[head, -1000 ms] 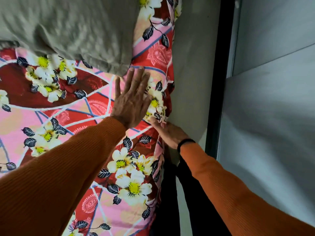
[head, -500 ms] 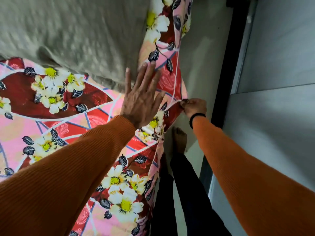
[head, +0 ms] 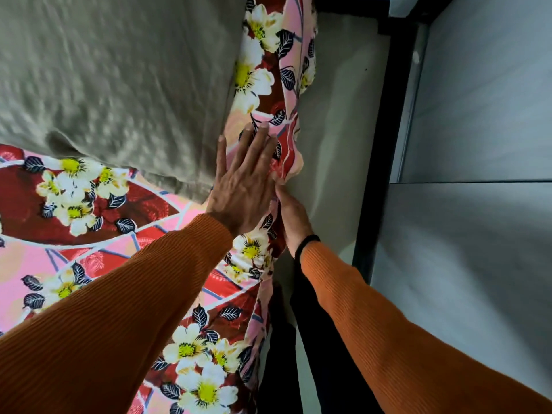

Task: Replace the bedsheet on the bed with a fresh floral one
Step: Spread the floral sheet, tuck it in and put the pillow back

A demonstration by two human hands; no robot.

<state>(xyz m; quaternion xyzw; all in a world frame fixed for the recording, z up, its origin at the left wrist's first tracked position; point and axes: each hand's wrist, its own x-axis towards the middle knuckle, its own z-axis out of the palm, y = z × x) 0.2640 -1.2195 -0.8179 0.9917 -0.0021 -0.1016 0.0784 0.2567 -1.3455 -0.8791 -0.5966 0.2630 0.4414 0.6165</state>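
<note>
The floral bedsheet [head: 89, 252], red and pink with white flowers, covers the bed and hangs over its right edge. My left hand [head: 243, 182] lies flat with straight fingers on the sheet at that edge, next to the pillow corner. My right hand [head: 292, 215] is just below the edge at the bed's side. Its thumb lies against the hanging fold and its fingers are hidden behind the fabric, pinching it.
A grey-green textured pillow [head: 113, 82] lies on the sheet at the upper left. A narrow strip of pale floor [head: 337, 138] runs between the bed and a black frame [head: 385, 150] with grey panels [head: 484, 115]. My legs in black trousers [head: 316, 354] stand beside the bed.
My left hand slid further up along the bed's edge towards the pillow. My right hand dropped from the lifted sheet edge down against the side of the bed, taking the fold with it.
</note>
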